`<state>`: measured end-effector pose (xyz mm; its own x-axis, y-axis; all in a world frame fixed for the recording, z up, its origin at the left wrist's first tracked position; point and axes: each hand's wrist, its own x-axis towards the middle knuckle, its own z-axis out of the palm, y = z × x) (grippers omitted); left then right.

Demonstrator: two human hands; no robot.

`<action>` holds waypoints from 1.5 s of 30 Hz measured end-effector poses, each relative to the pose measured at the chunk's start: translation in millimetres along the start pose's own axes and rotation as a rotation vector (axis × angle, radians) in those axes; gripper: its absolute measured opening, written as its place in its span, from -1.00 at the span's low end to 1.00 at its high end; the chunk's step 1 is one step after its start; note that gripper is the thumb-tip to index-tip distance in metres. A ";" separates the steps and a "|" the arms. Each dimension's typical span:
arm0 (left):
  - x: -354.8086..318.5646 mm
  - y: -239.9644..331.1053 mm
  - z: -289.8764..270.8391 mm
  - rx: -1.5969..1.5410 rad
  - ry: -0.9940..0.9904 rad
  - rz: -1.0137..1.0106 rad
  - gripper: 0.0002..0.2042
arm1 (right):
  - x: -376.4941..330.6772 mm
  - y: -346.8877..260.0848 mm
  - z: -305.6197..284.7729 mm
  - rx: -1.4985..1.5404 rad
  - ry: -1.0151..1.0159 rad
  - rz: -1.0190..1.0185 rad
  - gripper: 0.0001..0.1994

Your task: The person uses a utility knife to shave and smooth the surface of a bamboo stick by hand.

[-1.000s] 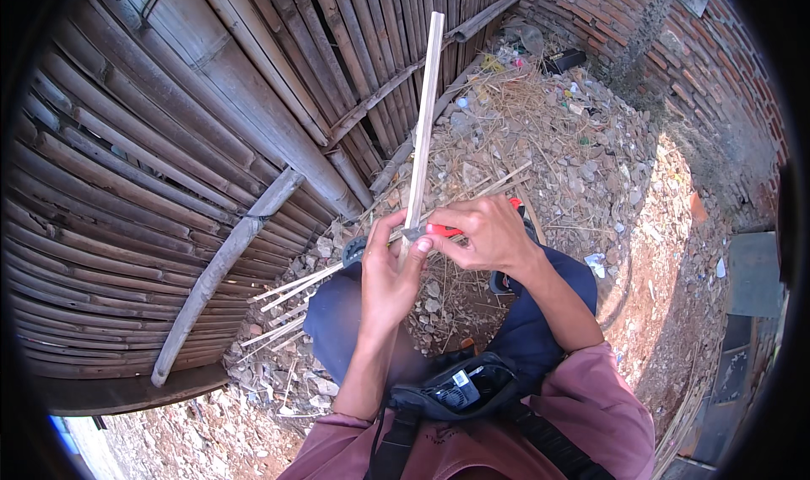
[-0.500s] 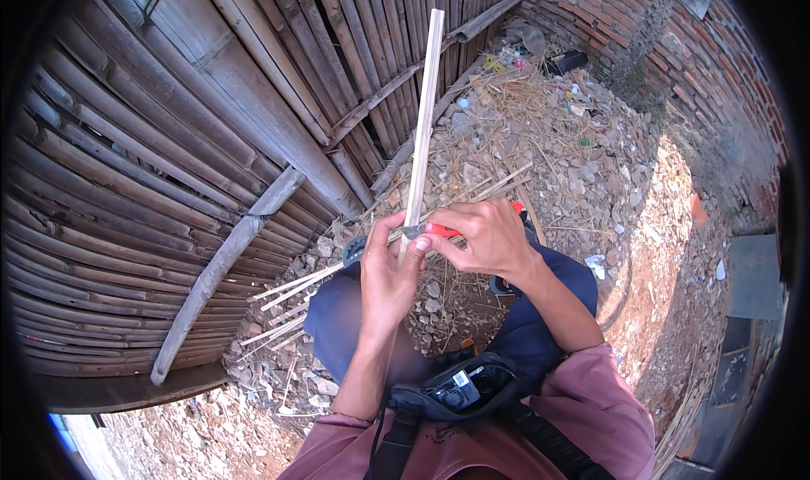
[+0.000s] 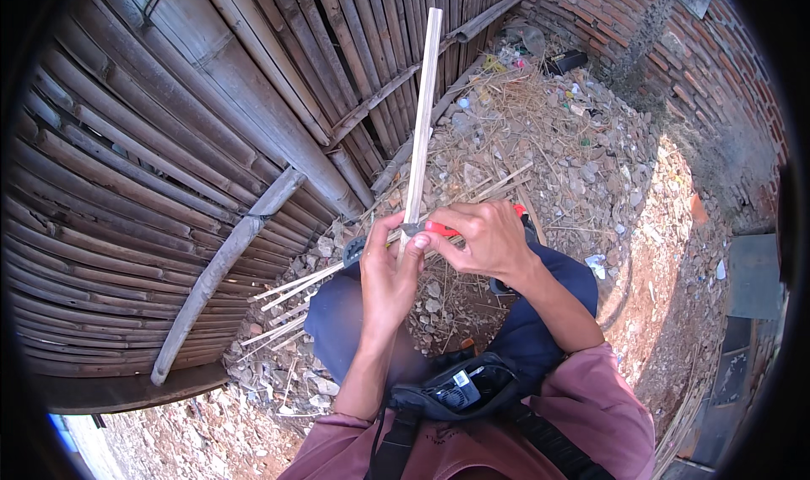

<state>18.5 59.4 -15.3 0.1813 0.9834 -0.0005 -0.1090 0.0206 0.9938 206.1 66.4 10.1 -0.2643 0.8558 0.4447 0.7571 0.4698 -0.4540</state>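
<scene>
A long pale bamboo strip (image 3: 423,113) points up and away from me. My left hand (image 3: 390,265) is closed round its lower part, thumb on the near side. My right hand (image 3: 483,237) grips a knife with a red handle (image 3: 445,224). The short grey blade (image 3: 412,228) lies across the strip, touching it just above my left thumb. My right thumb tip is close against my left thumb. The strip's lower end runs down behind my left hand and is partly hidden.
Several cut strips (image 3: 291,299) lie on the rubble beside my left knee. A bamboo slat wall (image 3: 160,185) rises at the left, with a leaning pole (image 3: 228,273). Stones and straw (image 3: 548,159) cover the ground towards a brick wall (image 3: 717,67). A black pouch (image 3: 456,387) sits at my waist.
Almost nothing differs. The strip's upper end has shifted very slightly to the left, and the blade's angle across it has changed a little. Both hands keep their grips.
</scene>
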 end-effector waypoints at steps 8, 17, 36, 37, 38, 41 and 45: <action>0.0 -2.2 0.1 0.016 0.021 0.014 -0.63 | 0.6 -2.3 0.6 -0.007 0.015 0.003 -0.78; 0.6 0.0 2.6 0.041 0.050 0.004 -0.66 | 0.0 -4.4 2.1 -0.049 0.037 0.022 -0.73; 1.6 0.6 4.5 0.095 0.110 0.010 -0.77 | 2.1 -9.7 -0.8 -0.065 0.065 0.028 -0.75; 1.9 1.1 4.0 0.105 0.108 -0.002 -0.77 | 2.2 -9.7 -1.4 -0.063 0.070 0.027 -0.75; 2.1 1.4 4.0 0.114 0.106 -0.013 -0.77 | 2.3 -9.6 -2.0 -0.062 0.075 0.026 -0.75; 3.4 0.8 6.0 0.123 0.136 0.015 -0.78 | 3.0 -8.7 -0.7 -0.057 0.095 0.031 -0.75; 5.1 -0.5 6.7 0.144 0.160 0.044 -0.78 | 4.4 -9.3 -1.5 -0.064 0.103 0.029 -0.74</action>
<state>26.0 63.2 -15.1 0.0209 0.9991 0.0375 0.0298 -0.0381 0.9988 198.8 65.5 17.5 -0.1813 0.8404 0.5108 0.8010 0.4275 -0.4191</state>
